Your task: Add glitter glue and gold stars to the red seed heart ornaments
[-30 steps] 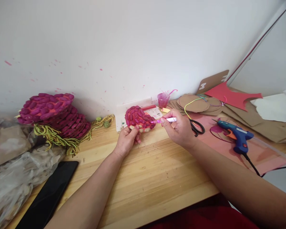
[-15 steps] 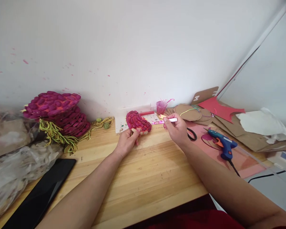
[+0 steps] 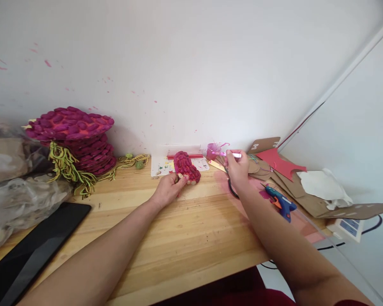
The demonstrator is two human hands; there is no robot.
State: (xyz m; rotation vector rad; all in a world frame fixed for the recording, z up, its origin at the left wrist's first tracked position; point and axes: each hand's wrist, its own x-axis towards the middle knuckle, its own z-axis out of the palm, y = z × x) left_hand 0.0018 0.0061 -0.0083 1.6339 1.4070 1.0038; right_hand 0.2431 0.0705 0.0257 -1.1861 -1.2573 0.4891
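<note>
My left hand (image 3: 169, 188) pinches the lower edge of a magenta craft piece (image 3: 184, 165) covered in oval, shell-like lumps. A few lumps along that edge are pale and unpainted. Between the fingers of my right hand (image 3: 238, 168) is a white-handled paintbrush (image 3: 232, 155), its pink-stained end pointing left. That end reaches a clear cup smeared with pink paint (image 3: 212, 149); whether it is inside the cup, I cannot tell. Under and behind the piece lies a white paint-spotted sheet (image 3: 159, 163) with a red strip (image 3: 198, 156) on it.
At left stand a stack of similar magenta discs (image 3: 73, 125) with yellow-green yarn (image 3: 70, 170), plastic bags (image 3: 22, 208) and a black tablet-like slab (image 3: 41, 250). Rightward lie scissors (image 3: 232, 189), a blue glue gun (image 3: 285, 207), red paper (image 3: 281, 163) and cardboard (image 3: 309, 197).
My right hand has moved the paintbrush up and away from the magenta piece to the pink paint cup. My left hand keeps its hold, with the piece turned somewhat. The view has shifted right.
</note>
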